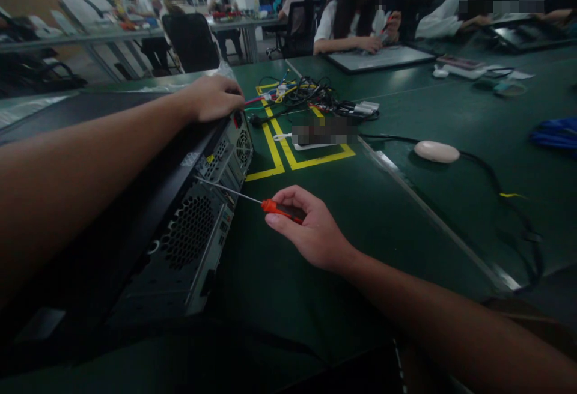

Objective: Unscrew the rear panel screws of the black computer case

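Note:
A black computer case [58, 139] lies on its side at the left, its metal back panel facing right with a honeycomb vent and ports. Across its top reaches my left arm, and my left hand [215, 98] grips the far back edge, fingers curled over it. In my right hand [315, 229] is a screwdriver [282, 209] with an orange and black handle, fingers wrapped round it. Its long thin shaft points left, and the tip meets the back panel's upper edge. Whether the tip sits in a screw is too small to tell.
Beyond the case lies a tangle of cables [311, 93] near yellow tape [274, 142] on the green table [360, 202]. A white oval device [436, 151] on a black cord lies right of a metal strip [406, 178]. People work at the tables behind.

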The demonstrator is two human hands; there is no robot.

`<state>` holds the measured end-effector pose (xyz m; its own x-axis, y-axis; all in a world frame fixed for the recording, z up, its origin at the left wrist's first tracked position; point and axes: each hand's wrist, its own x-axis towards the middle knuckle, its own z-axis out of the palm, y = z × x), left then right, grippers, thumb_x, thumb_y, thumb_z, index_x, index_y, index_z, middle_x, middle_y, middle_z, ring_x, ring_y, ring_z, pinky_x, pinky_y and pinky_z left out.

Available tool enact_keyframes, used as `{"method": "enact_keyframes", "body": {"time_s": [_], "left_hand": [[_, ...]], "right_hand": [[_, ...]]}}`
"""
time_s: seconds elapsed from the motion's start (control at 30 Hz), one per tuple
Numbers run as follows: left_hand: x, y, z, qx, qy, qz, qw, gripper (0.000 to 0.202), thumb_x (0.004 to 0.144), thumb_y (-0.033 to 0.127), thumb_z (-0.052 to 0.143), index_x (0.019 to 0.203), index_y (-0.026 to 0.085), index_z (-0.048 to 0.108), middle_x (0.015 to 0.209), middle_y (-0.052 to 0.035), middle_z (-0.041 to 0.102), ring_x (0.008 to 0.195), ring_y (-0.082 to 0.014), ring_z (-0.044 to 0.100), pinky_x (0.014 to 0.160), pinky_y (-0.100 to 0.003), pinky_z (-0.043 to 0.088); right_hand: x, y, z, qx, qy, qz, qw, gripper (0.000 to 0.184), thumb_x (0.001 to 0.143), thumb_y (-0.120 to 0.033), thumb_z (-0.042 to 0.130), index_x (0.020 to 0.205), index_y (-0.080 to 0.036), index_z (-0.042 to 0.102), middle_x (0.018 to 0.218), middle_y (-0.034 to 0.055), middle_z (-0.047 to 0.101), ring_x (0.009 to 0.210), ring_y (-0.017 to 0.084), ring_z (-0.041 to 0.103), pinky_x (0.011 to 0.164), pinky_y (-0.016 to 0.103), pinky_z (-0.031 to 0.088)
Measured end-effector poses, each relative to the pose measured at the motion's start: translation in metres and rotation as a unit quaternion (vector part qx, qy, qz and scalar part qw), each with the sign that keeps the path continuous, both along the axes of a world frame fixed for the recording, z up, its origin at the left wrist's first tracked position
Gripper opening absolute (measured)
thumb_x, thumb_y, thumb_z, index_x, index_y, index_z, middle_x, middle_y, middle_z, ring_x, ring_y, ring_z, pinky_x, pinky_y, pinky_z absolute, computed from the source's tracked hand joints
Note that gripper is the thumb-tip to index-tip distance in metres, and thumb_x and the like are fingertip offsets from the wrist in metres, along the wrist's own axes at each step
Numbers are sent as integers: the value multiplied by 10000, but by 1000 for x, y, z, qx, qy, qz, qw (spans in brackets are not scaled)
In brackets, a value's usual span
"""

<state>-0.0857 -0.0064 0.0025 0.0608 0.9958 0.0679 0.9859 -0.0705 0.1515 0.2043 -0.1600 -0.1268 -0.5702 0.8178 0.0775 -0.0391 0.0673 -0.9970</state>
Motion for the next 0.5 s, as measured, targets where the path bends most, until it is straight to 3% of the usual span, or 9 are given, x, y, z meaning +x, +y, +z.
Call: {"method": "enact_keyframes", "body": {"time_s": [0.5], "left_hand": [[4, -2, 2, -2, 25, 1, 1000, 712, 1013, 444, 525, 1511, 61, 859, 1526, -205, 834, 1386, -392, 760, 1258, -502, 550]], "right_hand": [[0, 0, 0, -1, -2, -11, 1000, 297, 957, -419, 930, 1120, -257, 742, 1111, 39, 855, 1002, 239, 794, 958, 429, 651]]}}
